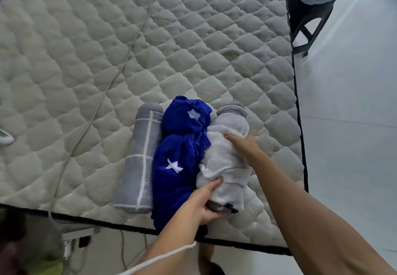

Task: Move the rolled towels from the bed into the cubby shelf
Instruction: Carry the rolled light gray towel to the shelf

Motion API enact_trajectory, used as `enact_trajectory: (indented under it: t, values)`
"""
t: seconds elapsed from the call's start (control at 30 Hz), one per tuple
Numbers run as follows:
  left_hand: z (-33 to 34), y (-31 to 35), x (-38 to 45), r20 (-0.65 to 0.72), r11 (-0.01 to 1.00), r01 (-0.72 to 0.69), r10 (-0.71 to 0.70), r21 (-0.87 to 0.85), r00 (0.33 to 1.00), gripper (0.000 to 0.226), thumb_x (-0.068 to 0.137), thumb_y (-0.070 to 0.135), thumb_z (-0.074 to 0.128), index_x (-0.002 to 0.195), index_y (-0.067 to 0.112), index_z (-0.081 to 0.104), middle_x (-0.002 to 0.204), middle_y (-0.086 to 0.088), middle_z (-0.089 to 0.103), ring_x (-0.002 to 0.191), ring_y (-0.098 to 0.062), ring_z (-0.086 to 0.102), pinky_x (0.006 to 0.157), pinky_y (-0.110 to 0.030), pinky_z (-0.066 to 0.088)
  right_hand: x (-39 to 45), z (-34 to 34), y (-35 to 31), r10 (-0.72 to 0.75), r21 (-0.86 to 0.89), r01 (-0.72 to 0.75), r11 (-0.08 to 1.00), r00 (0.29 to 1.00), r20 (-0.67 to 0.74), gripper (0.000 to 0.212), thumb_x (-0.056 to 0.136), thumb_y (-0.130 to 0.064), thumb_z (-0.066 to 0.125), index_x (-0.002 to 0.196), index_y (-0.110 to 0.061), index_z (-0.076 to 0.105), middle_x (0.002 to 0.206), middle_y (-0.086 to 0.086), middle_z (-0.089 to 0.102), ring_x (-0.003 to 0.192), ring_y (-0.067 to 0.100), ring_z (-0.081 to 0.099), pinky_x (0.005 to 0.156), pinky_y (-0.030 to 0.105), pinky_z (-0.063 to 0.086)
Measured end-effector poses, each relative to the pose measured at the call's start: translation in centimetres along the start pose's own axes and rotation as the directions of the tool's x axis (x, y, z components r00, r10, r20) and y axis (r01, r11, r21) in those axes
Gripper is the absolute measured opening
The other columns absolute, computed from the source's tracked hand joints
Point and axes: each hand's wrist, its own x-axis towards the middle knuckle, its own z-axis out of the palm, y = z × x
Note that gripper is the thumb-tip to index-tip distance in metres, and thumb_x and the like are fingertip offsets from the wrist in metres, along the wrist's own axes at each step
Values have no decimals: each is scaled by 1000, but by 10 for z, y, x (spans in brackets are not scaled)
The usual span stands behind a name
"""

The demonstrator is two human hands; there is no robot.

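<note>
Three rolled towels lie side by side near the front edge of the quilted mattress (107,60). On the left is a grey towel with white grid lines (139,163). In the middle sits a dark blue towel with white stars (178,158). On the right is a pale grey towel (225,163). My left hand (204,203) grips the near end of the pale grey towel, thumb on top. My right hand (245,145) presses on its upper right side, fingers curled over the roll. The cubby shelf is not in view.
A black stool (307,10) stands on the pale floor right of the bed. A thin white cord (120,70) runs across the mattress and down over its front edge. Cables and a power strip (75,242) lie on the floor below.
</note>
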Motion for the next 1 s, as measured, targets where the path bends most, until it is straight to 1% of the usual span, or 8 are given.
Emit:
enact_trajectory:
  t: [0.13, 0.3, 0.4, 0.5, 0.6, 0.73, 0.83, 1.0]
  values:
    - [-4, -4, -2, 2, 1000, -13, 13, 7, 1000, 40, 75, 24, 80, 102, 6, 57, 105, -20, 58, 90, -41, 58, 74, -65, 50, -10, -6, -2, -9, 9, 10, 1000, 999, -34, 84, 72, -45, 71, 139, -6, 39, 141, 16, 47, 125, 34, 49, 96, 39, 44]
    - [-21, -18, -19, 50, 996, -82, 81, 24, 996, 60, 71, 22, 83, 122, 7, 55, 118, -21, 60, 104, -40, 60, 75, -61, 55, -52, -13, 4, -38, 129, 47, 991, 997, -72, 79, 70, -41, 74, 135, -10, 43, 126, 8, 52, 116, 32, 52, 92, 41, 48]
    - [-30, -27, -44, 91, 983, -167, 160, 73, 983, 64, 71, 23, 83, 126, 9, 54, 122, -19, 60, 102, -38, 61, 69, -54, 58, -89, -19, -1, -135, 192, 158, 969, 983, -125, 68, 72, -37, 74, 129, -11, 49, 114, 5, 54, 105, 26, 53, 89, 40, 48]
    - [-48, -30, -75, 159, 955, -279, 261, 101, 952, 66, 70, 24, 83, 128, 13, 55, 126, -18, 59, 110, -38, 59, 78, -54, 57, -131, -17, -18, -275, 200, 302, 932, 949, -155, 69, 68, -41, 75, 127, -13, 53, 121, 6, 59, 110, 27, 56, 94, 42, 49]
    - [-79, -31, -109, 222, 889, -449, 421, 93, 880, 57, 76, 24, 77, 129, 18, 56, 127, -15, 61, 114, -37, 58, 81, -54, 56, -177, -1, -42, -419, 236, 429, 872, 903, -93, 67, 65, -41, 76, 124, -16, 56, 120, 5, 62, 105, 23, 57, 91, 37, 49]
    - [-142, -54, -166, 184, 782, -621, 604, 50, 775, 51, 82, 23, 71, 130, 18, 55, 119, -10, 63, 103, -32, 62, 84, -51, 56, -253, 42, -55, -599, 315, 560, 767, 800, 37, 63, 57, -42, 77, 114, -19, 61, 109, 0, 68, 100, 19, 64, 87, 36, 54]
    - [-207, -92, -212, 58, 681, -732, 731, 11, 680, 49, 80, 23, 74, 125, 16, 57, 115, -11, 65, 104, -32, 62, 87, -50, 55, -319, 84, -45, -700, 367, 614, 699, 693, 175, 61, 56, -41, 77, 112, -21, 63, 107, -2, 69, 99, 18, 65, 86, 35, 55]
    - [-321, -203, -276, -203, 530, -846, 823, -61, 530, 64, 66, 24, 81, 125, 15, 58, 115, -14, 64, 99, -34, 62, 81, -51, 56, -448, 148, 12, -804, 390, 711, 585, 444, 397, 47, 71, -40, 74, 109, -20, 54, 99, -9, 61, 90, 11, 58, 75, 25, 47]
